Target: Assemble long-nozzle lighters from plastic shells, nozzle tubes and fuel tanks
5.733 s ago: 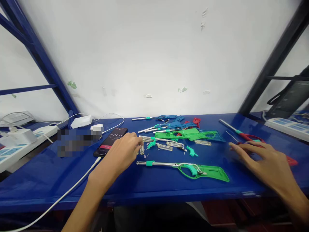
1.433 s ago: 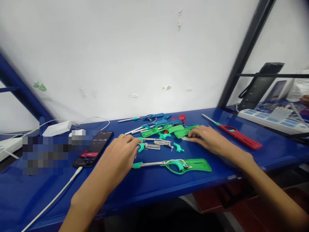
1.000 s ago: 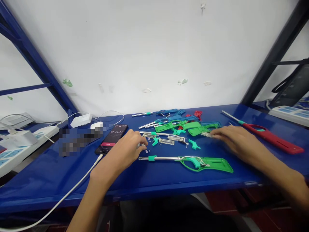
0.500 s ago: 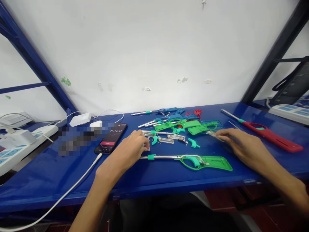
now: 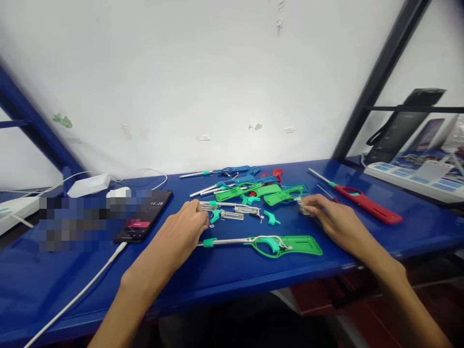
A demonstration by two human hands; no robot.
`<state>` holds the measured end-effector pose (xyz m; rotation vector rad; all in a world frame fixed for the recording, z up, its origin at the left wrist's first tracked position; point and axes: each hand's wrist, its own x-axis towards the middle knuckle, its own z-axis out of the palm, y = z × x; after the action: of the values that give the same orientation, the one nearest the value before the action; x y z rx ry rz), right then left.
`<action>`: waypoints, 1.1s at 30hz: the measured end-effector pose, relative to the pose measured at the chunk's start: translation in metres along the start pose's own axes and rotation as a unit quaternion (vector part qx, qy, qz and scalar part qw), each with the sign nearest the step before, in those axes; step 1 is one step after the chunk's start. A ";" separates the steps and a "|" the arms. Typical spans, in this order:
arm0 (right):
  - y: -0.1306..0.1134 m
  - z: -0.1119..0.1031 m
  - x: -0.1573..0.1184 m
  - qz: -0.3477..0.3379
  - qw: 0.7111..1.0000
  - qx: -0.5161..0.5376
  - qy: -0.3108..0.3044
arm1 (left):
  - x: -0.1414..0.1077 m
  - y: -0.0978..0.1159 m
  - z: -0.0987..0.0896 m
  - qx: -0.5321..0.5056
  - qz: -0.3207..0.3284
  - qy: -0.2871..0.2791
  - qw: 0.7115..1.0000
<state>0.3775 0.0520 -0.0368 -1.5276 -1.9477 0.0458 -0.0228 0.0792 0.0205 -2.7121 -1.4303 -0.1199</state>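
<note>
My right hand point(image 5: 324, 211) pinches a small clear plastic fuel tank point(image 5: 303, 208) above the blue table, beside a green lighter handle half point(image 5: 284, 195). On the left, my left hand point(image 5: 190, 221) is closed with its fingertips down by the metal tubes; whatever it grips is hidden. A tiny white piece point(image 5: 211, 225) lies by those fingertips. In front of both hands lies an opened green gas lighter point(image 5: 300, 245) with its metal tube, teal trigger and white wire showing. Loose clear tanks point(image 5: 232, 215) and a teal trigger point(image 5: 271, 217) lie between my hands.
Blue lighter parts point(image 5: 235, 181) and red handle pieces point(image 5: 277, 174) are heaped at the back. A red lighter point(image 5: 366, 200) and a screwdriver point(image 5: 328, 193) lie at right. A phone point(image 5: 145, 220) with a white cable point(image 5: 87, 285) is at left. Power strips point(image 5: 416, 181) flank the table.
The view has turned to the right, so things sit further left. My right hand has tilted the clear tank more upright. My left hand stays low by the tubes, its fingers more tucked in.
</note>
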 end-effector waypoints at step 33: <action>-0.005 -0.002 -0.001 0.039 0.998 0.008 0.044 | 0.003 0.018 -0.008 -0.008 -0.023 0.033 0.999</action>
<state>0.3741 0.0485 -0.0332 -1.5679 -1.8146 0.0268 -0.0064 0.0705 0.0281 -2.6629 -1.4796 -0.2221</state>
